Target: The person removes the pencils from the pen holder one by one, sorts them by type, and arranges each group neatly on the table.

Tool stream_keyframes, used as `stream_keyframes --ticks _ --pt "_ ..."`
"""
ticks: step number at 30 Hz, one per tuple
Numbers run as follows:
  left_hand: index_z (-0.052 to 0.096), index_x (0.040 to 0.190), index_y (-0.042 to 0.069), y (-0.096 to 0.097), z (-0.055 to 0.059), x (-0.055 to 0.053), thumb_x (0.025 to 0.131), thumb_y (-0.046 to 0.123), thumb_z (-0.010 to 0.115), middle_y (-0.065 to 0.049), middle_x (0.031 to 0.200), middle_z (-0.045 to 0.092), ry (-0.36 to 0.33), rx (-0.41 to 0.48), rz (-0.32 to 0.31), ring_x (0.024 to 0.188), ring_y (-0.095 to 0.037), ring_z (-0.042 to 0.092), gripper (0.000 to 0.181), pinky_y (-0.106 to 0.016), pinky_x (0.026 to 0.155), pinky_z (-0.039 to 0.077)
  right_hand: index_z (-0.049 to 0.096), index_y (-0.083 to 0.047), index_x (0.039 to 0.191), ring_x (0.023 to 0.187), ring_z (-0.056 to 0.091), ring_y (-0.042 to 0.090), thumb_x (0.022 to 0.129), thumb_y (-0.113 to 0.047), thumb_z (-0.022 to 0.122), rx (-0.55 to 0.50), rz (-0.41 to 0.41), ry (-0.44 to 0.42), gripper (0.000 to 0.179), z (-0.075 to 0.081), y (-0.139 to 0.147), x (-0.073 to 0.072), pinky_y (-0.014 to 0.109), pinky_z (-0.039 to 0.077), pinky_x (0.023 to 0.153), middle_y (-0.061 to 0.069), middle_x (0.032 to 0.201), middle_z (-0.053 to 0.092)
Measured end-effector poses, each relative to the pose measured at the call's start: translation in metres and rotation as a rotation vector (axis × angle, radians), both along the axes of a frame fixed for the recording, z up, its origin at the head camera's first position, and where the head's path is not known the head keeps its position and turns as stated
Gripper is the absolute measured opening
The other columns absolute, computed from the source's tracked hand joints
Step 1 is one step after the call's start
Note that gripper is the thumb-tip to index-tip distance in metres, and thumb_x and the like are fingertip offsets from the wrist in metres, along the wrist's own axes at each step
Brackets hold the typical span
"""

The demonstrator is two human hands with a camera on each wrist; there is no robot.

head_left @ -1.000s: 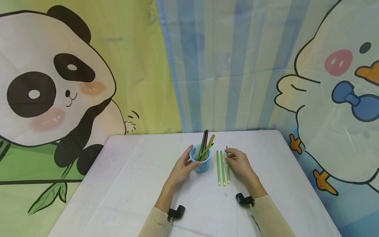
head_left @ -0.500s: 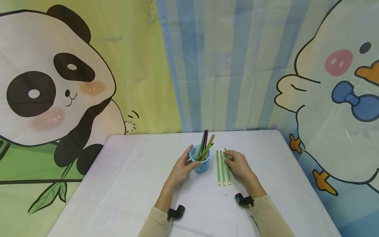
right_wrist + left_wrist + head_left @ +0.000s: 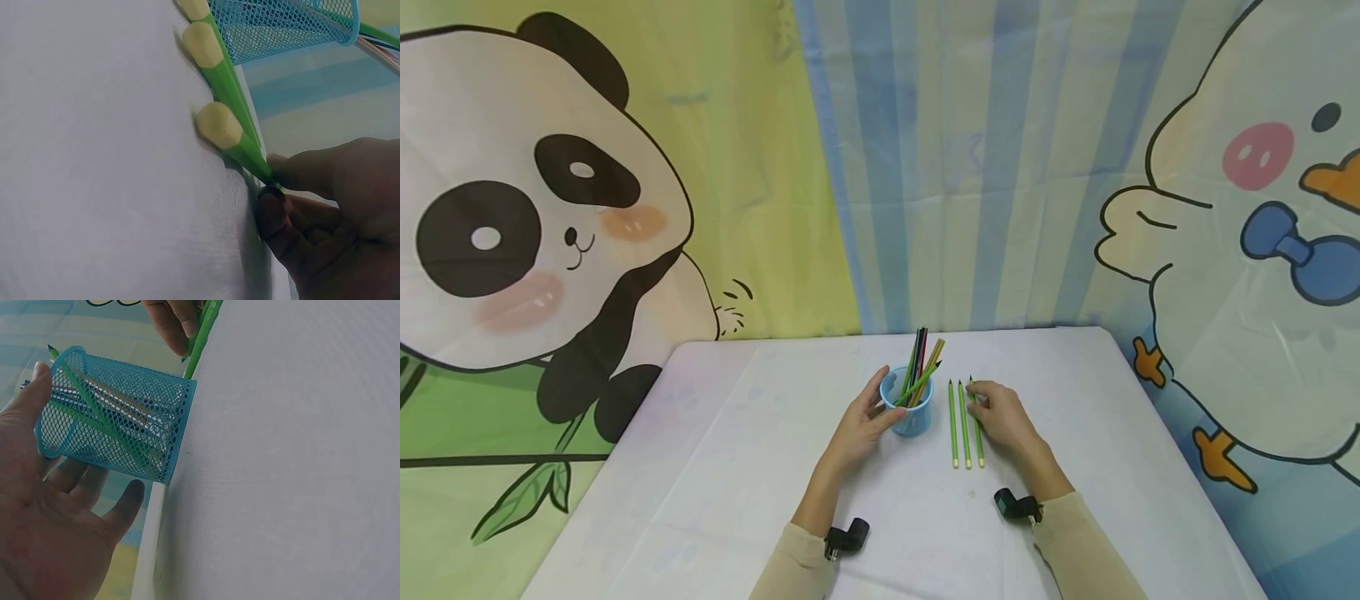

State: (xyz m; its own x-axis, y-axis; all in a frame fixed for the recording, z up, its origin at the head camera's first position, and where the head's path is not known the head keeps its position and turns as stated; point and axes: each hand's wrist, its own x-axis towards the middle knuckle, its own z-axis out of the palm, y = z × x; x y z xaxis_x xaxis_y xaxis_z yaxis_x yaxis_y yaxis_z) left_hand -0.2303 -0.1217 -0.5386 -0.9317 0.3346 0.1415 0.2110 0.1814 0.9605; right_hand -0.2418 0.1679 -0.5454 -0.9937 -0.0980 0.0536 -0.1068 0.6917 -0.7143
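Note:
My left hand (image 3: 856, 427) holds a light blue mesh pencil cup (image 3: 913, 423) at its left side, thumb near the rim. Inside stand several pencils (image 3: 921, 354), green, dark, red and yellowish. To the cup's right, two green pencils (image 3: 952, 425) lie side by side on the table, tips away from me. Beside them, my right hand (image 3: 1006, 414) pinches a third green pencil (image 3: 247, 153) near its tip end, between thumb and fingers. Its pale end points toward me, and part of its shaft is hidden by the fingers in the head view.
A white-covered table (image 3: 730, 467) spreads around the hands. Behind it hangs a striped curtain (image 3: 947, 167), with a panda picture (image 3: 625, 233) on the left and a white bird picture (image 3: 1240, 333) on the right. Each wrist wears a small black camera (image 3: 847, 537).
My right hand has shifted slightly left, bringing the third pencil's tip closer to the other two, so it now lies at a slant. My left hand and the cup have stayed put.

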Motion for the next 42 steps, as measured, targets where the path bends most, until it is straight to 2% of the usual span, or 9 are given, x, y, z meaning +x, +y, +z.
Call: stream_keyframes --ticks 3,7,11,17,25,29,36,42 --pt "0.028 0.164 0.035 0.0 0.0 -0.0001 0.095 0.04 0.076 -0.003 0.164 0.044 -0.003 -0.002 0.005 0.15 -0.027 0.045 0.085 -0.053 0.122 0.039 0.063 0.0 0.139 0.093 0.059 0.024 0.098 -0.008 0.07 0.005 0.001 0.001 0.042 0.001 -0.0015 0.0005 0.041 0.05 0.086 0.021 0.148 0.059" --pt "0.03 0.163 0.04 -0.0002 -0.0001 -0.0002 0.094 0.041 0.077 -0.002 0.163 0.045 -0.017 0.004 0.009 0.149 -0.026 0.046 0.083 -0.053 0.122 0.039 0.064 0.001 0.139 0.112 0.062 0.03 0.099 -0.008 0.07 0.013 0.005 0.0 0.042 0.0028 -0.0034 0.0014 0.047 0.053 0.096 0.022 0.151 0.057" --pt "0.029 0.163 0.04 -0.0003 -0.0003 0.0 0.094 0.041 0.077 -0.003 0.164 0.045 -0.018 0.006 0.007 0.149 -0.028 0.046 0.083 -0.053 0.122 0.039 0.065 0.002 0.138 0.127 0.061 0.035 0.099 -0.008 0.069 0.018 0.011 -0.003 0.04 0.0042 -0.0046 0.0022 0.053 0.052 0.105 0.023 0.151 0.055" --pt "0.029 0.164 0.035 -0.0004 -0.0003 0.0004 0.095 0.041 0.077 -0.002 0.164 0.044 -0.014 0.006 0.008 0.15 -0.028 0.045 0.085 -0.053 0.122 0.038 0.066 0.002 0.136 0.127 0.061 0.038 0.099 -0.009 0.07 0.039 0.024 -0.007 0.039 0.004 -0.0052 0.0028 0.054 0.052 0.104 0.025 0.151 0.054" --pt "0.03 0.162 0.041 0.0001 -0.001 -0.0014 0.094 0.042 0.077 -0.002 0.164 0.043 -0.02 0.009 0.007 0.15 -0.027 0.045 0.082 -0.053 0.122 0.039 0.065 0.002 0.137 0.129 0.061 0.039 0.1 -0.011 0.069 0.031 0.018 -0.017 0.04 0.0037 -0.0044 0.0017 0.054 0.052 0.106 0.025 0.153 0.052" --pt "0.03 0.162 0.04 0.0002 -0.001 -0.0013 0.094 0.041 0.077 -0.003 0.164 0.043 -0.017 0.007 0.003 0.15 -0.027 0.045 0.083 -0.053 0.122 0.038 0.066 0.002 0.136 0.132 0.059 0.04 0.099 -0.01 0.07 0.033 0.017 -0.02 0.04 0.0032 -0.0049 0.0024 0.055 0.051 0.106 0.025 0.153 0.052" --pt "0.03 0.162 0.04 0.0001 -0.0014 -0.0012 0.094 0.042 0.076 -0.002 0.164 0.043 -0.011 0.001 0.007 0.15 -0.027 0.045 0.082 -0.053 0.122 0.039 0.066 0.004 0.135 0.123 0.062 0.037 0.099 -0.01 0.07 0.042 0.028 -0.004 0.039 0.004 -0.0052 0.0026 0.053 0.053 0.101 0.025 0.153 0.052" --pt "0.029 0.164 0.035 0.0 -0.0009 -0.0012 0.094 0.042 0.077 -0.003 0.164 0.044 -0.011 0.004 0.005 0.149 -0.029 0.047 0.085 -0.054 0.121 0.039 0.066 0.005 0.135 0.132 0.059 0.041 0.099 -0.009 0.07 0.04 0.035 0.003 0.039 0.0044 -0.0047 0.0021 0.055 0.051 0.107 0.025 0.154 0.052"
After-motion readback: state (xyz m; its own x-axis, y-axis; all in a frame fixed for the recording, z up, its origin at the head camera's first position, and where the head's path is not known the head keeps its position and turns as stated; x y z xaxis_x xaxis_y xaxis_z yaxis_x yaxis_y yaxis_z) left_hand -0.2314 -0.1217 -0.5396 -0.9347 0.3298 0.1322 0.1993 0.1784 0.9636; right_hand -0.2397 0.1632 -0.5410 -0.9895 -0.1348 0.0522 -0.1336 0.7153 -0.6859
